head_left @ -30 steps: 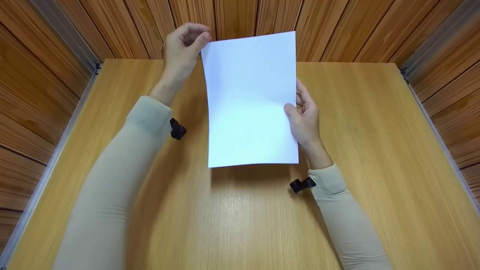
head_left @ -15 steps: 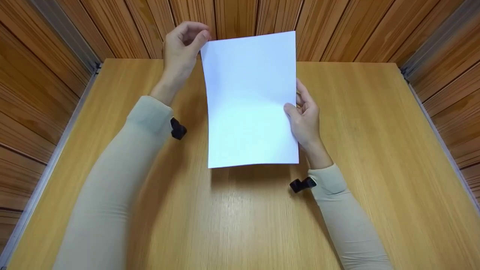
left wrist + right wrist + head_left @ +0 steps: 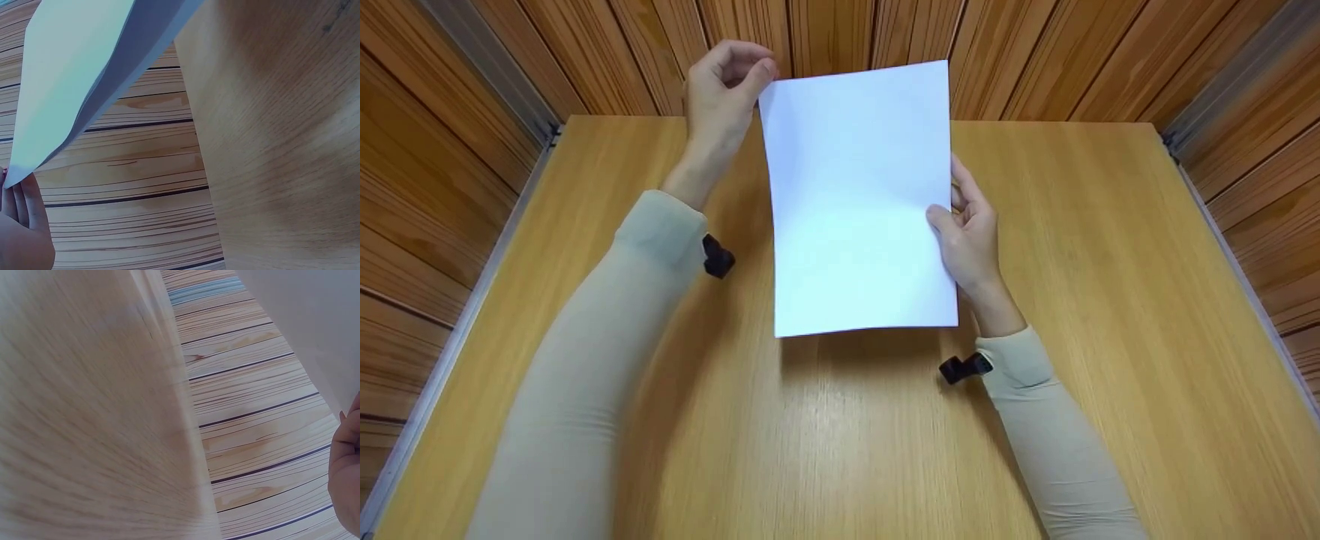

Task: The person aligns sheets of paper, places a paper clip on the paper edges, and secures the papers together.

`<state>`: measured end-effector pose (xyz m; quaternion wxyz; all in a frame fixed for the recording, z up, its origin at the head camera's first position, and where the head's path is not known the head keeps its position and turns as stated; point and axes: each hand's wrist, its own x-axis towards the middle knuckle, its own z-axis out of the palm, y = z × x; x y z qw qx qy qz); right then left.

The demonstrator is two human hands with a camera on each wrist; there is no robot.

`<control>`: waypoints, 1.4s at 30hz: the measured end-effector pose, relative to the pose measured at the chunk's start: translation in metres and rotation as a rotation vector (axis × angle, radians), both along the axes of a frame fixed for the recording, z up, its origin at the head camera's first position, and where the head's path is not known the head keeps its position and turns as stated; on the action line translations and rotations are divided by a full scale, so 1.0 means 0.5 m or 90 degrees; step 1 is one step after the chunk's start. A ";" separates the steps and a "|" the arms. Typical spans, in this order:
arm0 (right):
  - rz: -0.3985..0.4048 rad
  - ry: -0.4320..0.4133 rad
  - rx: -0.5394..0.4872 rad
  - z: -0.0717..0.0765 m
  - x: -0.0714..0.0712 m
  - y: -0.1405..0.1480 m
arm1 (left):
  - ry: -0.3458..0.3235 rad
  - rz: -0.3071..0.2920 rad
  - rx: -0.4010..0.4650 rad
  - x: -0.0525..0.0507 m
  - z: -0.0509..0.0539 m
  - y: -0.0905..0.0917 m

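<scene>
A blank white sheet of paper is held up above the table in the head view, its left edge slightly bowed. My left hand pinches its top left corner between thumb and fingers. At the right edge, below mid-height, my right hand grips it, thumb on the front and fingers behind. The left wrist view shows the paper with a shaded grey layer behind its lit face; whether that is a second sheet I cannot tell. In the right wrist view, the hand is partly cut off beside the paper.
Below the paper lies a wooden table, with the sheet's shadow on it. Wood-plank panels stand behind it and at both sides. Small black devices are worn at the left wrist and the right wrist.
The paper's top edge has shifted very slightly up and to the left, along with my left hand. Both hands keep their hold; the right hand has hardly moved.
</scene>
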<state>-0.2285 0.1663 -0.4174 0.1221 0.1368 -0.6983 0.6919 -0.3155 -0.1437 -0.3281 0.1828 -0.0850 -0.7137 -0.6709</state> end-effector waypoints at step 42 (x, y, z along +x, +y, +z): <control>-0.007 0.000 -0.042 0.004 0.004 -0.004 | 0.000 -0.053 -0.031 0.011 -0.018 -0.010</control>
